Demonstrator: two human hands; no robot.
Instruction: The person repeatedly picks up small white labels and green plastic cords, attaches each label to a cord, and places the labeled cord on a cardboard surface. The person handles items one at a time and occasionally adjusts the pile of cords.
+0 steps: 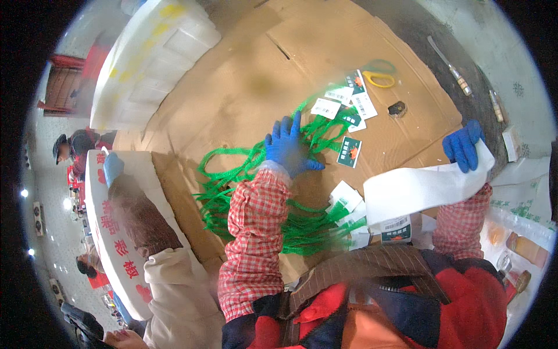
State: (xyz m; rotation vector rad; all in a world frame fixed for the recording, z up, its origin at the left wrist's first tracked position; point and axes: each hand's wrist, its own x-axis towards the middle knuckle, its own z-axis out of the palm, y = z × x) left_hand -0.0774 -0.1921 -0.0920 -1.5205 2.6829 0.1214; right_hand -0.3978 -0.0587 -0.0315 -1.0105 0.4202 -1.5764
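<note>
My left hand (287,145), in a blue glove and checked sleeve, lies with fingers spread on a tangle of green mesh net bags (232,171). Nothing is gripped in it. Over on the right, my blue-gloved right hand (465,148) has its fingers closed over the upper edge of a white sheet (421,192), which drapes down to the left. The sheet covers part of the nearer tags. White and dark-green tags (350,152) hang from the net bags, most of them at the bags' right ends. A second bunch of green net bags (308,235) lies closer to me.
Yellow-handled scissors (379,78) lie on the cardboard (232,75) beyond the tags. A white foam box (157,64) stands far left; another, with red print (119,244), is nearer. Beside it is another person's brown sleeve (142,215). Slim tools (459,78) lie far right.
</note>
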